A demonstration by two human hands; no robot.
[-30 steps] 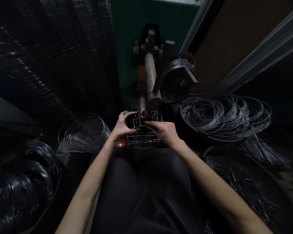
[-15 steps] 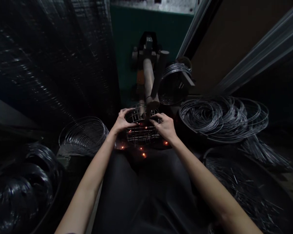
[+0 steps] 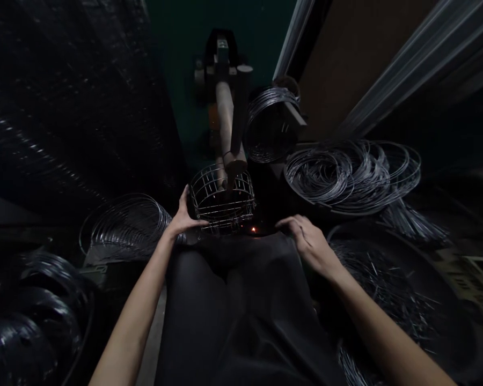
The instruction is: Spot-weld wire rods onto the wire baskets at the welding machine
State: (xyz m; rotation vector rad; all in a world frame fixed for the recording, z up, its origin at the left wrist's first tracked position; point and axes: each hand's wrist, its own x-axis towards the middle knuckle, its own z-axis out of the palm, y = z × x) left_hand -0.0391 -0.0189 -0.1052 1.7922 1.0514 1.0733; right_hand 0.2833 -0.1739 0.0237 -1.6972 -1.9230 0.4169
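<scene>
cage [image 3: 234, 202] sits mid-scene beneath the far end-piece of a metal arm [image 3: 225, 110], its far side rising around the arm's lower rod [image 3: 220, 170]. the left hand [image 3: 181, 219] is the nearer one, touching the cage's left side: fingers and thumb spread wide in a c, thumb along the near edge, holding it. the right hand [image 3: 309, 244] is apart from it, to the right and a little nearer, half open with fingers loosely bent and nothing visible in it; the cage lies to its left and slightly far. a glowing spark [image 3: 253, 229] shows between them. the cage's long axis is hard to tell, but straight wires run left to right across its near part. it is thin, dull grey wire, the far wall curved and gridded, the middle hollow.
</scene>
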